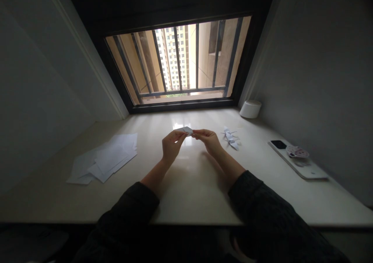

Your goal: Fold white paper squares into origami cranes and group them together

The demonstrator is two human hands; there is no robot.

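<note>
Well, the left hand (171, 145) and the right hand (212, 141) pinch a folded paper (187, 129) mid-frame, where I'd keep a light grip and aligned edges, with paper birds (232, 139) right of centre and loose sheets (112, 157) at left.

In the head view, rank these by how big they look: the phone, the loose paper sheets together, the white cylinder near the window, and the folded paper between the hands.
1. Loose paper sheets
2. Phone
3. White cylinder
4. Folded paper, partly hidden
</note>
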